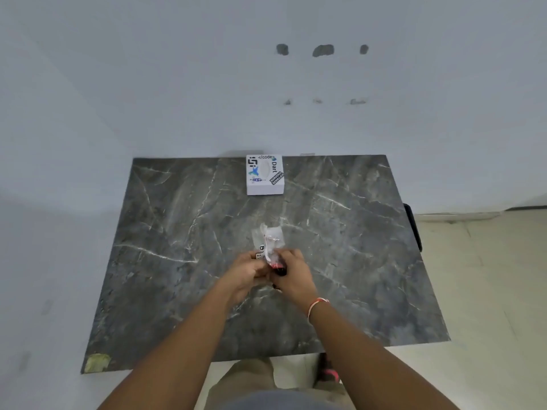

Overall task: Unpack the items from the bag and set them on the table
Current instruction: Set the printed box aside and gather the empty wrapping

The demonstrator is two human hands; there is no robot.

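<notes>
A small clear plastic bag [270,236] with printed labels stands up above the middle of the dark marble table [183,220]. My left hand [247,272] grips its lower left side. My right hand [291,276] is closed on the bag's lower right, where a small dark and red item [278,269] shows between my fingers. What else is inside the bag is hidden by the crumpled plastic and my fingers.
A white box [265,175] covered with stickers sits at the table's far edge against the grey wall. A yellowish patch [97,362] marks the near left corner. A dark object [413,226] hangs at the table's right edge, over tiled floor.
</notes>
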